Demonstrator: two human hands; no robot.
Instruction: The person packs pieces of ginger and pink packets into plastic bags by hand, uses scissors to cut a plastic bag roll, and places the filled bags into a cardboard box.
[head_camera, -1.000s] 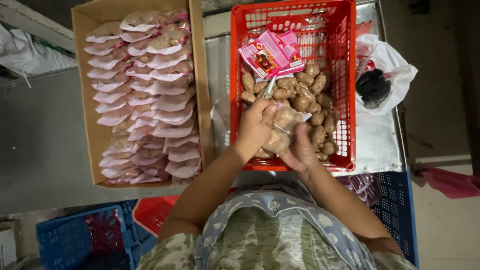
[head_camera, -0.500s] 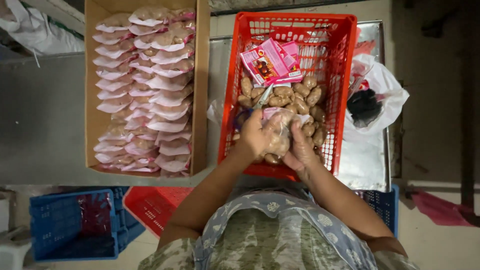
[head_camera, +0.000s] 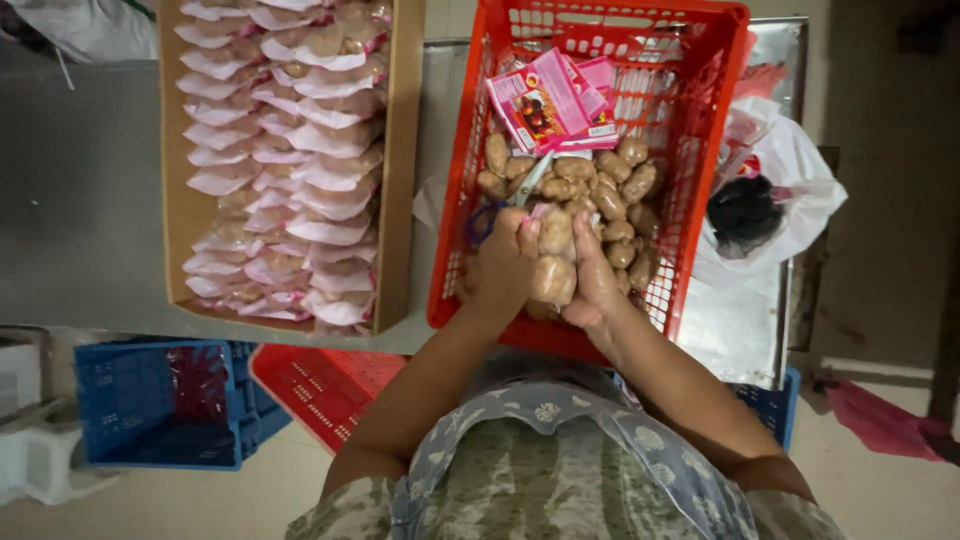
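Observation:
My left hand (head_camera: 503, 262) and my right hand (head_camera: 592, 275) hold a clear bag of brown sausage-like pieces (head_camera: 553, 255) between them, over the near part of a red plastic crate (head_camera: 455, 200). The left hand also grips scissors (head_camera: 520, 195), whose blades point away into the crate. Loose brown pieces (head_camera: 600, 180) fill the crate's middle, and pink printed packets (head_camera: 550, 100) lie at its far end.
A cardboard box (head_camera: 400, 180) of several filled pink-edged bags (head_camera: 290, 160) stands to the left on the metal table (head_camera: 80, 200). A white plastic bag with something dark (head_camera: 745, 210) lies right of the crate. A blue crate (head_camera: 160, 400) and a red crate (head_camera: 320, 385) sit below.
Both hands stay on the bag over the red crate, shifting only slightly. The view has moved, so the box and crate sit a little differently in frame.

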